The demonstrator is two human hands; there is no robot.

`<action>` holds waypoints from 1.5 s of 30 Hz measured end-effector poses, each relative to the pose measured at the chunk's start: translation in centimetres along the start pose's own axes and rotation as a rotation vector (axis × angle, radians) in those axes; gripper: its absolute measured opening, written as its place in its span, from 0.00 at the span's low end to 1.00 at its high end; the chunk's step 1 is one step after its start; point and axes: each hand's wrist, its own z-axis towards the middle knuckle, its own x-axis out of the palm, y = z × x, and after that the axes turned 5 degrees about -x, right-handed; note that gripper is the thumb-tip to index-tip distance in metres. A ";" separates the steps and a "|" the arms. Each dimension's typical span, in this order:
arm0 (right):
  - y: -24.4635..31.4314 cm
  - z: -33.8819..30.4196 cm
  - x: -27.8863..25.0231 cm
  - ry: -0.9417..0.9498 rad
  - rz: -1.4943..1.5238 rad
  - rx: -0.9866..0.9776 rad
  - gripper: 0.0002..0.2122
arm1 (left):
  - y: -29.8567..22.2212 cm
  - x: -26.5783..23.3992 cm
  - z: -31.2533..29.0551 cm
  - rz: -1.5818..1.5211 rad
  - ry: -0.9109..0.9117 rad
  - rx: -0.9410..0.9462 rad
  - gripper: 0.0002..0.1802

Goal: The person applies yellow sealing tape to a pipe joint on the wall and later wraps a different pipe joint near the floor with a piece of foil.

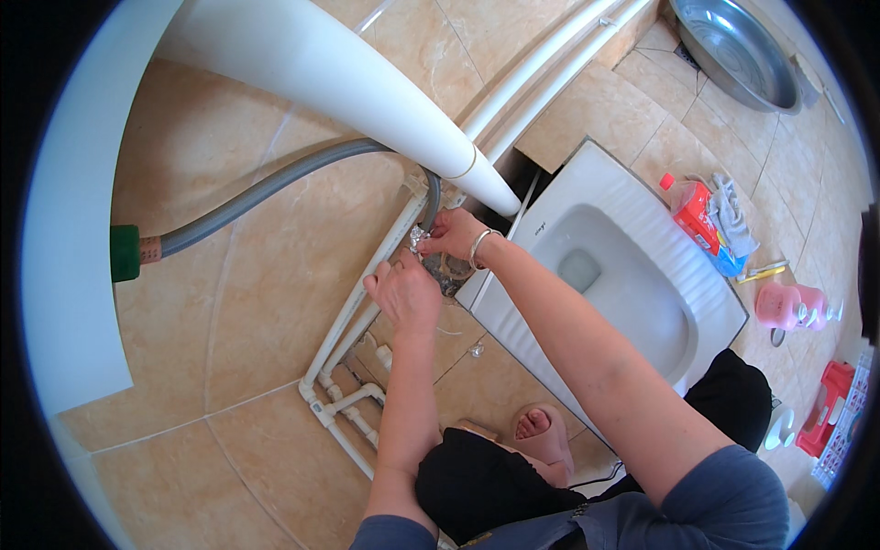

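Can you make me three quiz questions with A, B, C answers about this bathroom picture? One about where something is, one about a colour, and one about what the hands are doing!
1. Where is the metal basin?
A. On the tiled floor beyond the squat toilet
B. Inside the toilet
C. On the person's lap

2. What colour is the hose that runs to the floor drain?
A. Bright yellow
B. Grey
C. Pink

3. What are the two hands doing?
A. Resting on the knees
B. Holding the red bottle
C. Working close together at the drain

Answers:
1. A, the basin sits on the tiles at the far end, past the toilet.
2. B, the hose is grey with a green end piece.
3. C, the left hand and the right hand meet at the drain, the right one pinching something small and shiny.
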 end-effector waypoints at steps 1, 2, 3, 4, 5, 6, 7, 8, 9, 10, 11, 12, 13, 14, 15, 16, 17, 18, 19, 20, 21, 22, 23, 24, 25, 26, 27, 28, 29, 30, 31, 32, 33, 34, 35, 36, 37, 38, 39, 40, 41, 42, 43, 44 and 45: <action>0.5 -0.2 0.1 -0.008 -0.027 0.004 0.12 | 0.1 -0.1 0.0 -0.002 0.006 -0.003 0.04; 0.9 -0.6 0.1 -0.005 -0.059 -0.002 0.13 | 0.1 -0.2 0.0 -0.004 0.011 -0.006 0.04; 1.3 -1.1 0.1 -0.003 -0.091 -0.009 0.14 | 0.2 -0.2 0.0 -0.007 0.023 -0.008 0.04; 1.7 -1.7 -0.1 -0.004 -0.127 -0.016 0.15 | 0.2 -0.1 -0.1 -0.014 0.034 -0.009 0.04; 1.7 -2.1 -0.1 -0.029 -0.047 0.009 0.15 | 0.2 -0.2 -0.1 -0.022 0.044 -0.009 0.04; 1.6 -2.6 -0.2 -0.053 0.033 0.035 0.16 | 0.2 -0.2 0.0 -0.020 0.039 -0.014 0.05; 1.4 -3.2 -0.3 -0.077 0.111 0.063 0.17 | 0.2 -0.3 0.0 -0.021 0.036 -0.021 0.06; 1.2 -3.7 -0.5 -0.064 0.154 0.097 0.17 | 0.2 -0.3 0.0 -0.023 0.033 -0.028 0.07; 1.1 -4.1 -0.7 -0.050 0.196 0.131 0.18 | 0.2 -0.2 0.0 -0.043 0.017 -0.045 0.08; 1.2 -4.6 -0.7 -0.037 0.242 0.163 0.18 | 0.3 -0.1 0.0 -0.061 0.000 -0.061 0.09; 1.7 -5.1 -0.6 -0.058 0.276 0.196 0.15 | 0.4 0.0 0.0 -0.079 -0.017 -0.076 0.10; 1.5 -5.2 -0.7 -0.056 0.325 0.189 0.14 | 0.4 0.0 -0.1 -0.103 -0.025 -0.072 0.10; 1.5 -5.4 -0.8 -0.054 0.377 0.180 0.14 | 0.5 0.0 -0.1 -0.125 -0.032 -0.066 0.10; 1.5 -5.6 -0.9 -0.050 0.429 0.170 0.13 | 0.6 -0.2 -0.1 -0.146 -0.040 -0.060 0.10; 1.5 -5.8 -0.9 -0.058 0.475 0.162 0.12 | 0.7 -0.4 -0.2 -0.181 -0.074 -0.058 0.10; 2.0 -6.1 -0.9 -0.065 0.522 0.155 0.11 | 0.8 -0.7 -0.3 -0.216 -0.107 -0.056 0.10; 2.4 -6.5 -0.8 -0.071 0.568 0.148 0.10 | 0.9 -1.1 -0.4 -0.250 -0.141 -0.055 0.10; 2.6 -6.8 -0.8 -0.087 0.594 0.128 0.10 | 1.0 -1.5 -0.7 -0.374 -0.077 -0.093 0.10; 2.8 -7.1 -0.9 -0.103 0.618 0.107 0.10 | 1.0 -2.0 -1.1 -0.499 -0.014 -0.130 0.10; 3.0 -7.4 -1.0 -0.119 0.643 0.086 0.10 | 1.0 -2.6 -1.4 -0.625 0.049 -0.166 0.10; 3.2 -7.7 -1.1 -0.132 0.632 0.073 0.10 | 0.9 -3.2 -1.7 -0.808 0.184 -0.179 0.10; 3.3 -7.9 -1.0 -0.142 0.622 0.060 0.10 | 0.8 -4.0 -2.1 -0.990 0.319 -0.191 0.09; 3.4 -8.2 -1.1 -0.153 0.611 0.046 0.10 | 0.6 -4.5 -2.3 -1.170 0.457 -0.200 0.09; 3.5 -8.4 -1.3 -0.149 0.620 0.040 0.10 | 0.4 -4.7 -2.5 -1.174 0.474 -0.175 0.09; 3.6 -8.8 -1.5 -0.145 0.630 0.034 0.10 | 0.3 -5.0 -2.6 -1.177 0.491 -0.150 0.09; 3.8 -9.0 -1.5 -0.141 0.640 0.028 0.10 | 0.1 -5.2 -2.7 -1.181 0.508 -0.125 0.09; 4.0 -9.3 -1.6 -0.136 0.594 0.002 0.10 | -0.1 -5.5 -2.8 -1.221 0.540 -0.165 0.09; 4.2 -9.5 -1.7 -0.134 0.546 -0.024 0.10 | -0.4 -5.6 -2.8 -1.262 0.572 -0.203 0.08; 4.4 -9.8 -1.8 -0.132 0.499 -0.049 0.10 | -0.6 -5.7 -2.8 -1.303 0.605 -0.242 0.07; 4.4 -9.9 -1.7 -0.137 0.460 -0.116 0.09 | -0.8 -5.7 -2.9 -1.345 0.611 -0.251 0.08; 4.4 -10.0 -1.6 -0.143 0.421 -0.184 0.09 | -0.9 -5.7 -3.0 -1.387 0.617 -0.258 0.08; 4.5 -10.1 -1.6 -0.149 0.381 -0.251 0.09 | -1.0 -5.6 -3.0 -1.428 0.623 -0.266 0.08; 4.6 -10.3 -1.7 -0.150 0.323 -0.287 0.09 | -1.0 -5.4 -3.0 -1.434 0.639 -0.265 0.08; 4.9 -10.4 -1.7 -0.149 0.265 -0.322 0.09 | -1.0 -5.3 -2.9 -1.439 0.653 -0.265 0.09; 5.2 -10.6 -1.7 -0.148 0.207 -0.357 0.09 | -1.0 -5.2 -2.9 -1.443 0.668 -0.266 0.09; 5.5 -10.9 -1.7 -0.140 0.127 -0.348 0.09 | -1.0 -5.3 -3.0 -1.458 0.686 -0.277 0.08; 6.2 -11.3 -1.7 -0.133 0.047 -0.338 0.09 | -1.1 -5.5 -3.0 -1.472 0.705 -0.289 0.08; 6.6 -11.6 -1.7 -0.126 -0.032 -0.328 0.09 | -1.2 -5.6 -3.0 -1.486 0.724 -0.302 0.08; 6.9 -11.8 -1.6 -0.125 -0.107 -0.342 0.08 | -1.3 -5.6 -3.1 -1.461 0.709 -0.314 0.07; 7.1 -11.9 -1.6 -0.125 -0.183 -0.355 0.08 | -1.4 -5.5 -3.2 -1.436 0.695 -0.326 0.07; 7.1 -12.0 -1.6 -0.124 -0.258 -0.368 0.08 | -1.4 -5.4 -3.3 -1.411 0.681 -0.338 0.06; 6.9 -12.0 -1.4 -0.140 -0.352 -0.397 0.08 | -1.4 -5.2 -3.4 -1.303 0.621 -0.273 0.06; 6.3 -12.0 -1.3 -0.156 -0.447 -0.425 0.08 | -1.4 -5.1 -3.5 -1.195 0.561 -0.208 0.06; 5.9 -11.9 -1.2 -0.173 -0.542 -0.452 0.08 | -1.4 -5.0 -3.6 -1.086 0.502 -0.144 0.06; 5.5 -11.8 -1.3 -0.161 -0.579 -0.439 0.08 | -1.3 -4.9 -3.6 -1.190 0.581 -0.225 0.06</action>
